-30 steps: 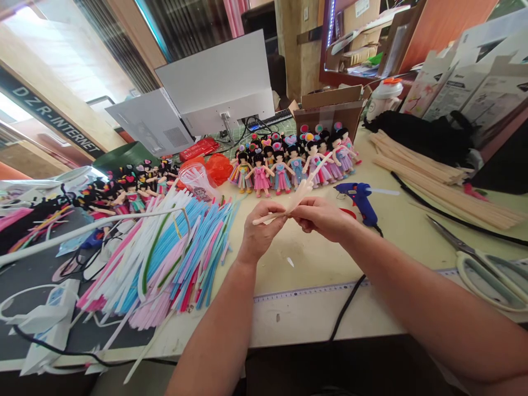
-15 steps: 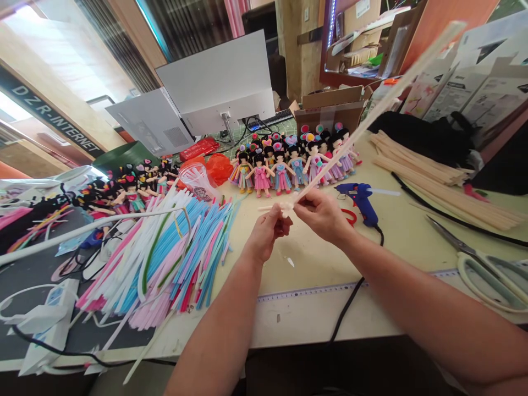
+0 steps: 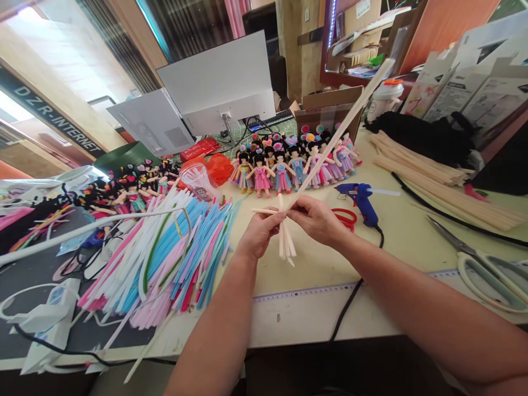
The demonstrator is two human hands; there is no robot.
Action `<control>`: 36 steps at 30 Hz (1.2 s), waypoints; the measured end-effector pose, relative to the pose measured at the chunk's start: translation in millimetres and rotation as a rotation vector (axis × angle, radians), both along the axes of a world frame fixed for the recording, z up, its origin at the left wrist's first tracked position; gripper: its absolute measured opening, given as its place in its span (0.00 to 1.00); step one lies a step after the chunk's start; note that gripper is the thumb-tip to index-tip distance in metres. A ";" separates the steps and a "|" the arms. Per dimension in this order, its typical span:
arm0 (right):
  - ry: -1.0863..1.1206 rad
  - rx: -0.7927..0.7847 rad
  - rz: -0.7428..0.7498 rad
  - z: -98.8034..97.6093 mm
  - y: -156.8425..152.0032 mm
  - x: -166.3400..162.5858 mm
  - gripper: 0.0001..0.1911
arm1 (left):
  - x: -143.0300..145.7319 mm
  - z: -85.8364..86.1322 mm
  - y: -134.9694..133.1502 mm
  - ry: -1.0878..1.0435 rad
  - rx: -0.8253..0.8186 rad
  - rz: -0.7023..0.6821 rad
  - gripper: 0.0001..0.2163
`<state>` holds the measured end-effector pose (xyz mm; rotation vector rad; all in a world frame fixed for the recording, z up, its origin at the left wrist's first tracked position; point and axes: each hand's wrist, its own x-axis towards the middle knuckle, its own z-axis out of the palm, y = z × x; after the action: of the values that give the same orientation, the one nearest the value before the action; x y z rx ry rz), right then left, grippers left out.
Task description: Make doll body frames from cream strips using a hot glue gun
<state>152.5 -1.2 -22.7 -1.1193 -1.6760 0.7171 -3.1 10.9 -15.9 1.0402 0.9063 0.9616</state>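
Note:
Between both hands is a small bundle of cream pipe cleaners [image 3: 287, 245], its cut ends fanning downward. My left hand [image 3: 258, 234] pinches it at the crossing point, where one short end sticks out left and another points up. Closed beside it, my right hand [image 3: 314, 220] grips a long cream pipe cleaner [image 3: 340, 132] near the same crossing. That long piece slants far up to the right, past the dolls. A red-handled tool [image 3: 344, 218] lies partly hidden behind my right hand.
Several pipe-cleaner dolls [image 3: 280, 168] stand at the back. Coloured pipe cleaners [image 3: 173, 247] are heaped at left. A blue glue gun [image 3: 363, 203], large scissors [image 3: 482, 269], and beige pipe cleaners [image 3: 449, 187] lie at right. A measuring tape [image 3: 317, 290] runs along the front.
The bundle has turned, so its fanned ends now hang downward between my hands. The long pipe cleaner's tip has swung left and lower. Both hands keep their grip.

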 end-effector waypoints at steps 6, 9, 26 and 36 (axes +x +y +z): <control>0.023 -0.132 -0.048 1.2 1.2 0.5 0.07 | 0.2 -4.3 1.7 0.083 0.102 0.037 0.16; 0.050 -0.206 -0.066 4.3 1.2 0.2 0.07 | 2.4 -3.1 0.1 0.076 0.140 0.048 0.15; 0.308 -0.400 -0.019 7.7 -0.2 -0.4 0.11 | 2.6 -8.4 1.8 0.201 0.420 0.137 0.09; 0.316 -0.478 0.119 3.4 4.6 6.2 0.11 | -1.1 -8.2 2.2 0.259 0.488 0.108 0.09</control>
<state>158.7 3.4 -19.3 -1.1573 -1.3416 1.3483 -4.2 13.1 -24.1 1.5694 0.9697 1.1902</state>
